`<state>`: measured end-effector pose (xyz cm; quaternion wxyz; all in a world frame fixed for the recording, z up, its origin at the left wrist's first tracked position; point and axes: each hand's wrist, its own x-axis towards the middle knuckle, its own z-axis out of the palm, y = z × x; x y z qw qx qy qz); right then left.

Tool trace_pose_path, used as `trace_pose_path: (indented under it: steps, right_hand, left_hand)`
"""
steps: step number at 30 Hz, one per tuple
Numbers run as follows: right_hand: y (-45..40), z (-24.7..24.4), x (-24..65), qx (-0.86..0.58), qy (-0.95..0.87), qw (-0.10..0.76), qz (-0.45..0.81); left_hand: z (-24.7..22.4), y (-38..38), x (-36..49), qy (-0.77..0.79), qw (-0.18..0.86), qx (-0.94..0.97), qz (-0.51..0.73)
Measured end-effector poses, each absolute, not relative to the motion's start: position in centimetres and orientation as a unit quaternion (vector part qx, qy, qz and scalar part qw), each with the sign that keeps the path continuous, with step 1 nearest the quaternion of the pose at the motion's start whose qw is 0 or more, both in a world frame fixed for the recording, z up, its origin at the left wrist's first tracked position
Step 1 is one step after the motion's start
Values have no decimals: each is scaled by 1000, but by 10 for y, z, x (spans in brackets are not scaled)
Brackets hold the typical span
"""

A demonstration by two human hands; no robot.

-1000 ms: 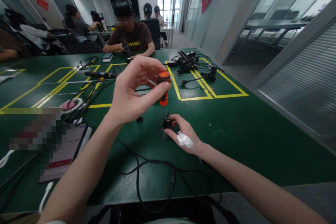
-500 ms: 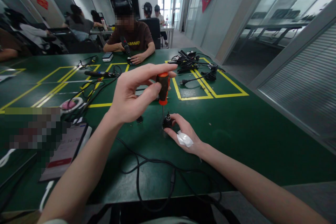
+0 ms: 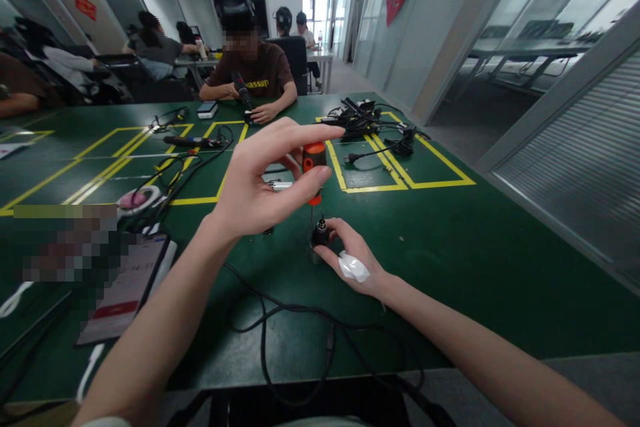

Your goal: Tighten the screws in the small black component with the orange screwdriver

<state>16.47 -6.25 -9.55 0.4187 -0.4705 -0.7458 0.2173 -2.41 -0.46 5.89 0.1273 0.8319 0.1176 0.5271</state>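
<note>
On my feed the left hand [image 3: 257, 180] is closed on a screwdriver [image 3: 314, 157], thumb against the handle, forefinger stretched over its butt. I'd judge it light and stiff, the orange-and-black grip best held round its thick middle. Below that hand, the right hand [image 3: 353, 253] pinches a small round black fitting [image 3: 321, 235] with a metal tip; it looks rigid, perhaps slippery, so I'd hold its sides. Whether the thin shaft touches it, I can't tell. Beneath both hands, the bench [image 3: 450, 260] is smooth, glossy green.

Wearer's hands [image 3: 253, 180] [image 3: 356, 247]: two; screwdriver [image 3: 315, 159]: one; black part [image 3: 320, 233]: one.
</note>
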Motion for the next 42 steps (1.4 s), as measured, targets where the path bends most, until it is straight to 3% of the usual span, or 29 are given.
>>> trace_pose_path:
  steps: [10,22,29,42]
  right_hand:
    - [-63,-92,165,-470,-749,413,219]
    - [-60,-99,165,-465,-751,423,201]
    - [-55,-99,167,-455,-755,435,182]
    - [-50,-99,170,-477,-727,440,225]
  left_hand:
    - [61,-9,-30,121,181,847,486]
    - [58,-4,-27,173,86,850,490]
    - [54,3,-27,191,161,835,491]
    - [50,8,-30,180,172,840,482]
